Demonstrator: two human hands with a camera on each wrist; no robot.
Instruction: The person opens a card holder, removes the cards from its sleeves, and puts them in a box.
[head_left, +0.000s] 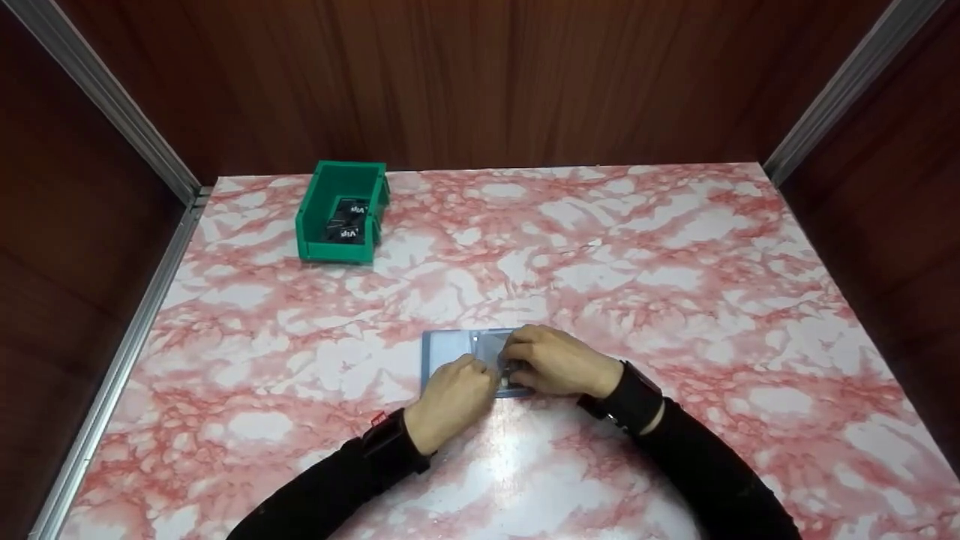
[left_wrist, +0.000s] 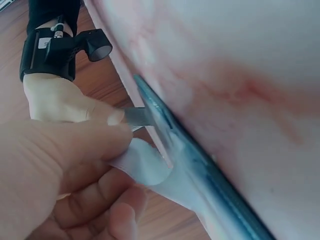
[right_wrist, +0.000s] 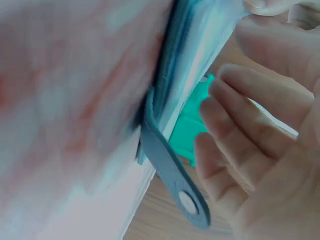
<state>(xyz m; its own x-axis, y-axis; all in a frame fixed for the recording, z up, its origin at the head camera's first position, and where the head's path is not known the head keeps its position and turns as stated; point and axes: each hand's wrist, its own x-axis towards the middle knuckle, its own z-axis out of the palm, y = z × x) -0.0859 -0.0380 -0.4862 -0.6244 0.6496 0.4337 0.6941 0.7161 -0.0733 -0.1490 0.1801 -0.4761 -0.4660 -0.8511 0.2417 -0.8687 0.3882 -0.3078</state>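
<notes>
A blue card holder [head_left: 425, 356] with clear plastic sleeves lies spread on the table in front of the person. The left hand [head_left: 459, 390] pinches a clear sleeve [left_wrist: 147, 162] between thumb and fingers, lifting its edge into a curl. Over the holder's right part is the right hand [head_left: 555, 361]. Its fingers [right_wrist: 240, 115] are loosely bent and spread, with nothing seen between them in the right wrist view. A grey closing strap [right_wrist: 170, 165] with a round metal snap sticks out from the holder close to those fingers.
A green bin [head_left: 337, 253] stands at the table's back left, with several black packets marked "Vip" [head_left: 346, 225] inside. The table [head_left: 637, 262] has a red and white marbled top. Dark wood panels [head_left: 480, 82] enclose it at the back and sides.
</notes>
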